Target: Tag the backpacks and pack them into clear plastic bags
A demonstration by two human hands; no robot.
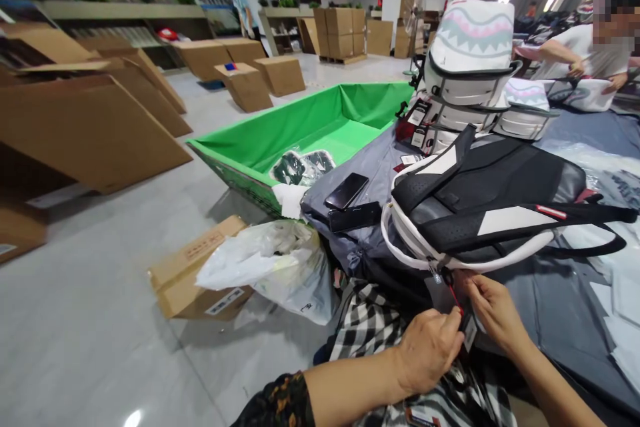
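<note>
A black and white backpack (520, 170) lies on the grey-covered table, straps facing up. At its near edge, my left hand (433, 350) pinches a short red cord (453, 295) hanging from the bag. My right hand (493, 310) is closed just right of the cord, against the bag's lower edge; what its fingertips hold is hidden. A tag with a pale label (470, 332) dangles between the two hands. Below them is black-and-white checked cloth (370, 313).
Two dark phones (347, 191) lie left of the backpack. Behind it stand stacked white backpacks (473, 40) with tags. A green bin (350, 137) holds wrapped items. A plastic bag (270, 260) and carton (175, 287) sit on the floor. Another person (575, 57) handles a bag at right.
</note>
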